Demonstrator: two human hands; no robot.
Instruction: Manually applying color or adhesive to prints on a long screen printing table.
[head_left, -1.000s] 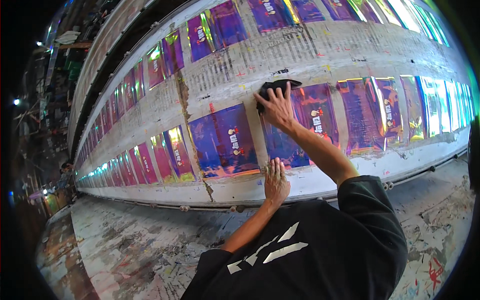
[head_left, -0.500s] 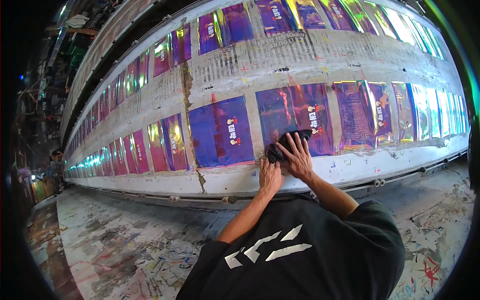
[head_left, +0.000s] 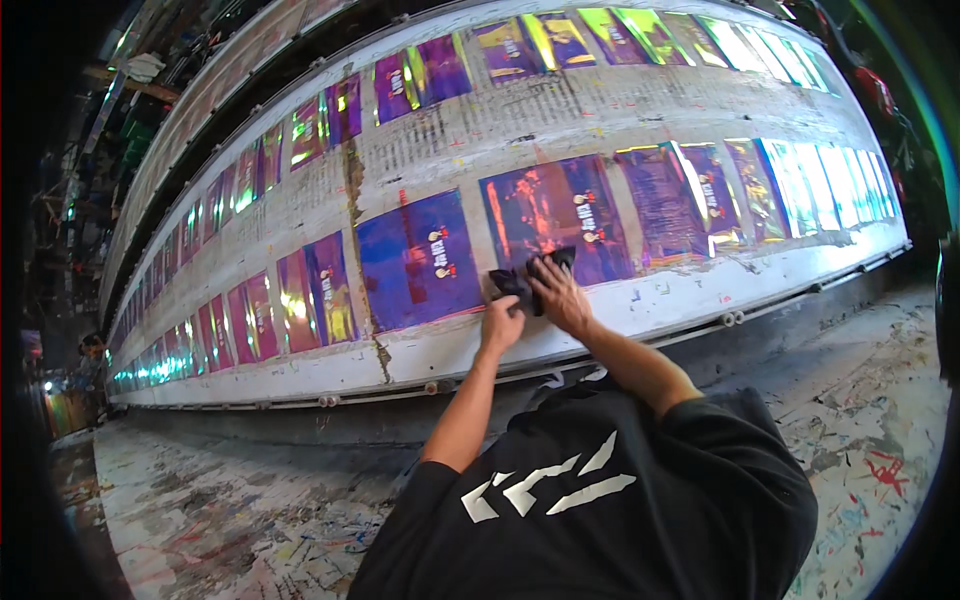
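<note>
A crumpled black cloth [head_left: 512, 286] lies bunched at the lower edge of a shiny purple film sheet [head_left: 540, 205] on the long table. My left hand [head_left: 502, 326] pinches the cloth's near left part, its fingers closed. Over the right part is my right hand [head_left: 562, 298], fingers bent and pressing the cloth to the sheet; some black fabric pokes out past the fingertips. The sheet carries a small white and red print [head_left: 588, 215]. Left of it, a flatter blue-purple sheet [head_left: 410, 260] bears a similar print.
Two rows of iridescent sheets run along the pale, stained table [head_left: 480, 135], with a farther row [head_left: 425, 75] beyond. A rail with rollers [head_left: 328, 401] follows the near edge. The paint-splattered floor [head_left: 220, 490] lies below. Dark clutter stands at far left.
The view has shifted, so table and sheets sit further left. My right hand's fingers, spread flat before, are now bent closer together on the cloth. Both hands remain at the same sheet's lower edge.
</note>
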